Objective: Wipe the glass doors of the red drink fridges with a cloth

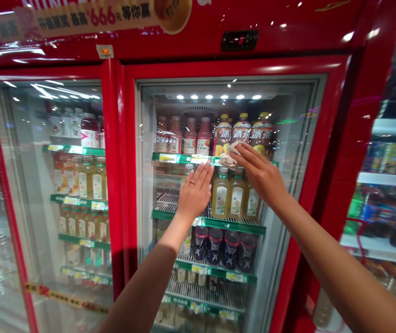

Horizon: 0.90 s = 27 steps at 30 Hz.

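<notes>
A red-framed glass door (pixel 288 152) of a drinks fridge stands in front of me. My left hand (pixel 195 190) lies on the glass with its fingers stretched out, a ring on one of them, and holds nothing. Higher and to the right, my right hand (pixel 262 173) presses a crumpled pale cloth (pixel 230 155) to the same pane, its fingers over the cloth. Behind the glass, bottles of iced tea (pixel 242 129) stand on the top shelf near the cloth. Yellowish drink bottles (pixel 221 196) show on the shelf below, between my hands.
A second fridge door (pixel 114 138) is at the left, with shelves of bottles behind it. Dark bottles (pixel 215 245) fill part of a lower shelf. At the far right are open shelves (pixel 388 180) of packaged drinks. A small display (pixel 239 40) sits above the door.
</notes>
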Tool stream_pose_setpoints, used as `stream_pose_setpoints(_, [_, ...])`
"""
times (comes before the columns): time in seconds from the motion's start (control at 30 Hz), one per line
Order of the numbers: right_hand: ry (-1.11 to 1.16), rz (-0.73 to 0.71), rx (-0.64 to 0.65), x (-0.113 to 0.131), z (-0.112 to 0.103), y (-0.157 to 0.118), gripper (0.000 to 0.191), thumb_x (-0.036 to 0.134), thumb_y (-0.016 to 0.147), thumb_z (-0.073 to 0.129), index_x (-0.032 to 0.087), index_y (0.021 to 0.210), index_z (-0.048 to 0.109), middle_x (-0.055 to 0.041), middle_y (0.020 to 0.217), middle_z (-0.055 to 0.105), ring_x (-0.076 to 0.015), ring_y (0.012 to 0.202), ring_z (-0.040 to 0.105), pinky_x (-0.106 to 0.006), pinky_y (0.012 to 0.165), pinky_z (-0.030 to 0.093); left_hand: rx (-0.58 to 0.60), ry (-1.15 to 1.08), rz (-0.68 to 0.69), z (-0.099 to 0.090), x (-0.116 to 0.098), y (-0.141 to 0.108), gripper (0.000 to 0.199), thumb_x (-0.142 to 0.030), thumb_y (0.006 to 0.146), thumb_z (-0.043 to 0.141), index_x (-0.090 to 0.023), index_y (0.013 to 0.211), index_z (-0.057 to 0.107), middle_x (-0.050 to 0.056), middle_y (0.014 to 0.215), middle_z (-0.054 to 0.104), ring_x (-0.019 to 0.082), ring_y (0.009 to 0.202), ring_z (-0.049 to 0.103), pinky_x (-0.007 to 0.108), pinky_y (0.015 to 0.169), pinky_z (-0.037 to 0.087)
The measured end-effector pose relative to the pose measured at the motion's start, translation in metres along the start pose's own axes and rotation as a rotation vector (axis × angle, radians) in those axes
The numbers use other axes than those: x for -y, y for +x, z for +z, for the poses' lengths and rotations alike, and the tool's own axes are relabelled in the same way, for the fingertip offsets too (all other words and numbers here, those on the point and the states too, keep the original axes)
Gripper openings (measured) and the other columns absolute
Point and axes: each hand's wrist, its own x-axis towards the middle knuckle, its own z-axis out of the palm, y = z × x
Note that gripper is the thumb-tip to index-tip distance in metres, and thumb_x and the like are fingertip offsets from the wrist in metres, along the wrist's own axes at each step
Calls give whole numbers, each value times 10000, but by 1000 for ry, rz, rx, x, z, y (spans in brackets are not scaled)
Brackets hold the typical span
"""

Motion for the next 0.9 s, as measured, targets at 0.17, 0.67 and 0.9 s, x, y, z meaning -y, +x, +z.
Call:
stream_pose_setpoints(0.17, [-36, 68, -183, -10, 7, 13, 788, -19, 1023, 492, 477, 1636, 473, 25, 1622, 612, -301, 1524, 563, -584, 1226, 577, -37, 24, 2, 1, -1, 0, 853, -192, 1087, 426, -203, 1747, -114, 56, 1784, 342, 224, 1628, 425, 440, 1339, 345])
stream_pose_setpoints(0.67, [-74, 74, -218, -1, 8, -5, 890, -6, 1026, 541, 564, 1671, 315, 53, 1627, 601, -288, 1507, 578, -585, 1209, 601, -118, 14, 3, 3, -2, -1, 810, -188, 1081, 441, -188, 1765, 7, 50, 1742, 427, 212, 1595, 478, 413, 1349, 324])
stream_pose_setpoints(0.9, [-55, 77, -181, 15, 21, -1, 898, 0, 1037, 523, 565, 1685, 264, 49, 1647, 578, -275, 1532, 549, -587, 1225, 582, -109, -26, 0, 6, -1, -3, 819, -177, 1078, 442, -200, 1766, -1, 40, 1770, 350, 218, 1626, 421, 439, 1366, 322])
